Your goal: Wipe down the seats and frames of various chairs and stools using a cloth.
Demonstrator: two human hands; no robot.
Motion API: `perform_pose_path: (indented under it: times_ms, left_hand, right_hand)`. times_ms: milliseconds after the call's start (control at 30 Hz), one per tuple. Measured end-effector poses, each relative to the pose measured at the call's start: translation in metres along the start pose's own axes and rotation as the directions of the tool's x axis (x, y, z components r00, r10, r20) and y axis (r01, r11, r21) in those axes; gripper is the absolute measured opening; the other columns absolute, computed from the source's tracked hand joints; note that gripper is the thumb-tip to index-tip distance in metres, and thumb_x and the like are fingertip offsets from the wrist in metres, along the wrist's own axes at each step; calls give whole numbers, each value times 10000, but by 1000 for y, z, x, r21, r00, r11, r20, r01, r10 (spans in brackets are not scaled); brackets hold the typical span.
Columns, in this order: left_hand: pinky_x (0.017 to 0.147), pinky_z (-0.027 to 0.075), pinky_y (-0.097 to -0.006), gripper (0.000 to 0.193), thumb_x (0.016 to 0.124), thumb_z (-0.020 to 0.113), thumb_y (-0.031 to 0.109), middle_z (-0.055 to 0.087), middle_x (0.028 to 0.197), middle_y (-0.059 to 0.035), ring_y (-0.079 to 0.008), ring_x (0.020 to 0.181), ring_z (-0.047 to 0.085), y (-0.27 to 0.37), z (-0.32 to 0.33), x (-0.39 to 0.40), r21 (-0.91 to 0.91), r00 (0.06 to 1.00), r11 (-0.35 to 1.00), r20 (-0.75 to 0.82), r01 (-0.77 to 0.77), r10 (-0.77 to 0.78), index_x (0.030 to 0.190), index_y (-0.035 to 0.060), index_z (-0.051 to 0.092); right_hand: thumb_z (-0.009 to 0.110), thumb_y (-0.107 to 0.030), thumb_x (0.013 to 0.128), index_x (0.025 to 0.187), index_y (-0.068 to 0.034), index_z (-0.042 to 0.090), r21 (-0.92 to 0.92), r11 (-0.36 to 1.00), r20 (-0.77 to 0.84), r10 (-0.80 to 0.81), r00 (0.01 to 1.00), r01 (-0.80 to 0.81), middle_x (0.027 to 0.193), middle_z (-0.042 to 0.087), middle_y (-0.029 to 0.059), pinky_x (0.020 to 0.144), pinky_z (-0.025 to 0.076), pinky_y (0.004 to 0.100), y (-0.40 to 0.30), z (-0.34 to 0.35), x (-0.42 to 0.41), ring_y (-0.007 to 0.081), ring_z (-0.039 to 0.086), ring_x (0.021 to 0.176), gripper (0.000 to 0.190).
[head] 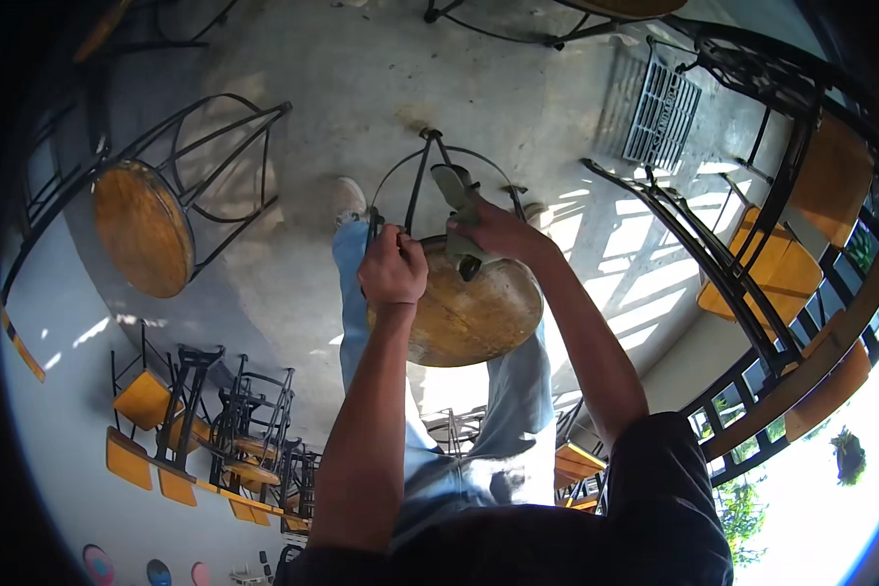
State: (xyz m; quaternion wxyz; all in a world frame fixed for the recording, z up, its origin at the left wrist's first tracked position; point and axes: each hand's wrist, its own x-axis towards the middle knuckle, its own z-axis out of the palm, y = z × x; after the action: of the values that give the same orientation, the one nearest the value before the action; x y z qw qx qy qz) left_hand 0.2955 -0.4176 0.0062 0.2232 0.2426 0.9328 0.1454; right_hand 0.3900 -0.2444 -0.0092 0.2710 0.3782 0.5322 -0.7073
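Observation:
A round wooden stool seat [469,319] with a black metal leg frame [414,190] is between my legs. My left hand [392,267] is closed at the left edge of the seat, around part of the metal frame. In my right hand [498,228] is a grey-green hand-held power tool [452,184] that looks like a cordless drill. Its black end points down at the far part of the seat. My fingers hide much of the tool's middle, so whether the tip touches the wood is unclear.
Another stool with a wooden seat [143,228] stands to the left on the concrete floor [322,110]. A cast-iron treadle [663,117] is at upper right. Wood-and-metal chairs [765,267] line the right, and several more chairs [146,399] crowd the wall at lower left.

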Motion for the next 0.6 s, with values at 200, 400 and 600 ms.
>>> perform_pose_path:
  times_ms: [200,400,600]
  left_hand:
    - [601,518,-461,127,862,567,209,664,770,-134,-361,693,656,-3,2,2,-35,998,998,42,-50,51,925,102,589]
    - [552,509,-457,136,820,596,215,635,717,-112,-343,641,644,-1,0,3,-10,994,1000,112,-14,15,886,108,545]
    - [538,501,-447,153,782,600,201,600,682,-97,-334,599,618,12,13,6,-73,992,995,96,-73,80,882,108,531]
  right_hand:
    - [640,-315,850,1303,-65,460,-373,864,-384,189,904,-339,1149,643,302,898,491,554,8,24,58,472,617,1076,548]
    - [648,-254,791,1207,-60,604,-384,818,-390,276,878,-428,1214,647,236,957,508,493,50,11,156,397,617,1160,461]
    - [662,-242,782,1318,26,447,-495,746,-490,185,852,-447,1146,658,271,919,531,469,67,-21,213,407,654,1094,637]
